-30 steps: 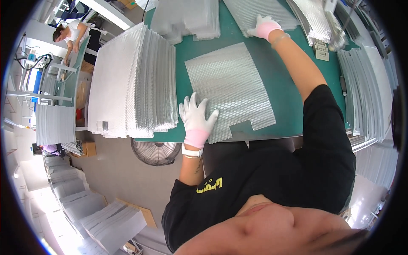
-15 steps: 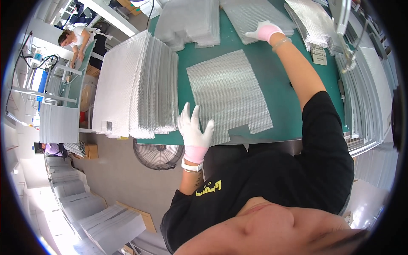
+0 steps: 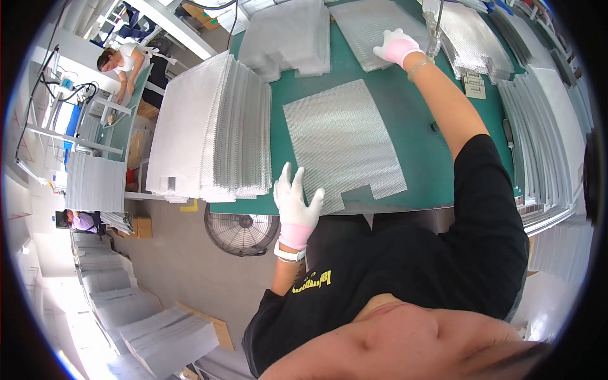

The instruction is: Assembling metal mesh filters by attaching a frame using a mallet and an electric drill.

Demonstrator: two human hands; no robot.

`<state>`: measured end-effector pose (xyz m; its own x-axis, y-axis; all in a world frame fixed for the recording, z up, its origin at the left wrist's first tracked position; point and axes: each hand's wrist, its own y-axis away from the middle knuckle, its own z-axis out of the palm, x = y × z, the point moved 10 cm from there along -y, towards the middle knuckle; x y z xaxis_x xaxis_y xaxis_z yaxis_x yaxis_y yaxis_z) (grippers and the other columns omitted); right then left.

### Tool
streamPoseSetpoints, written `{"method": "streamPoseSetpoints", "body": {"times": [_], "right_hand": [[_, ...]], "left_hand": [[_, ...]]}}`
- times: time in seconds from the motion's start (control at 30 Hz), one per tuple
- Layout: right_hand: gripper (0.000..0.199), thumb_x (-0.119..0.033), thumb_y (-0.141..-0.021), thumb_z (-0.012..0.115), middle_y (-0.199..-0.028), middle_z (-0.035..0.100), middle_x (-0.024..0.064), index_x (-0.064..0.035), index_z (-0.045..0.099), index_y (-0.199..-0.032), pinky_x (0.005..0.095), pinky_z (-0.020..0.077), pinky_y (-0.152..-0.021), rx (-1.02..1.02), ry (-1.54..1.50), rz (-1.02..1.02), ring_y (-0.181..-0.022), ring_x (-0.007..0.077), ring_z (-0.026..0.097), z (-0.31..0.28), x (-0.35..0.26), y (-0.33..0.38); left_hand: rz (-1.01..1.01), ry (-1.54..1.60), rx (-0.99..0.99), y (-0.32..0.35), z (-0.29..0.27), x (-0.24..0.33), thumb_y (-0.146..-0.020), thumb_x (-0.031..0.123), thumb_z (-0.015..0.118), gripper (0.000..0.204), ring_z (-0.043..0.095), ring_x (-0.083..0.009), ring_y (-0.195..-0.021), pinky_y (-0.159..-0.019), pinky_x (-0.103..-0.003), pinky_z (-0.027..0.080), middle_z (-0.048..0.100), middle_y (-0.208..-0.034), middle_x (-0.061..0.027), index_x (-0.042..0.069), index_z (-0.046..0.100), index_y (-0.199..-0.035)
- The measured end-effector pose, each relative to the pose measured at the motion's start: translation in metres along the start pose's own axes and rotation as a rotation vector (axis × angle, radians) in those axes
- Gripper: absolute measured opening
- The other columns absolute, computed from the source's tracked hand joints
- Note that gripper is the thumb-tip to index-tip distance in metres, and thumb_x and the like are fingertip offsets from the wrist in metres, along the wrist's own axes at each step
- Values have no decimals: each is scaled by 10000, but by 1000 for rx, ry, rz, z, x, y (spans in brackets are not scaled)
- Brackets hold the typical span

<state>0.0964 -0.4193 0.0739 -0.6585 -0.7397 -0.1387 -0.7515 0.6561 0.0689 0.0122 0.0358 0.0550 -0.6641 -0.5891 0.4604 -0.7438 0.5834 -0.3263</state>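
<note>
A single silvery mesh sheet (image 3: 342,136), notched along its near edge, lies flat on the green tabletop. At its near left corner is my left hand (image 3: 296,206), white-gloved with a pink cuff, fingers spread and holding nothing. The thumb overlaps the sheet's corner; whether it touches cannot be told. My right hand (image 3: 399,47), gloved the same way, reaches to the far side over a low pile of mesh sheets (image 3: 364,28). Its thumb stands out to the left and its fingers look short from this angle. I see nothing lifted in it.
A tall mesh stack (image 3: 209,126) stands on the left, another (image 3: 285,38) at the far left. More sheets (image 3: 475,38) lie far right beside a small beige block (image 3: 474,85). A floor fan (image 3: 240,231) stands below the table edge. A co-worker (image 3: 126,66) bends over another table.
The view has shifted slightly. My left hand has drawn back a little toward me, fingers still spread. My right hand stays over the far pile, its thumb less stretched out. The mesh sheet has not visibly moved.
</note>
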Motion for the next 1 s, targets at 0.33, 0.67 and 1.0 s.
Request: {"method": "streamPoseSetpoints", "body": {"times": [0.33,0.67,1.0], "right_hand": [[629,-244,-917,655,-1341,539,269,20,428,-1441,428,423,-1064,1116,-770,-93,-1245,365,532,-159,71,39],[931,-397,-858,735,-1504,331,206,-64,208,-1549,525,412,-1059,835,-1493,-1090,-1326,365,441,-38,-35,257],[520,-242,-862,667,-1362,559,200,-19,572,-1322,408,454,-1029,182,-632,-754,-1210,357,579,-15,-58,308]], "left_hand": [[-30,133,-25,2,8,-6,-824,312,742,627,436,-423,-1316,-1127,-516,310,437,-1462,-257,3,551,-1335],[14,1549,-171,-49,32,83,-956,351,649,652,482,-321,-1336,-1086,-416,404,495,-1451,-184,23,418,-1471],[-377,1749,114,-28,46,15,-1027,197,546,528,599,-234,-1114,-956,-399,543,520,-1281,-165,-4,338,-1468]]}}
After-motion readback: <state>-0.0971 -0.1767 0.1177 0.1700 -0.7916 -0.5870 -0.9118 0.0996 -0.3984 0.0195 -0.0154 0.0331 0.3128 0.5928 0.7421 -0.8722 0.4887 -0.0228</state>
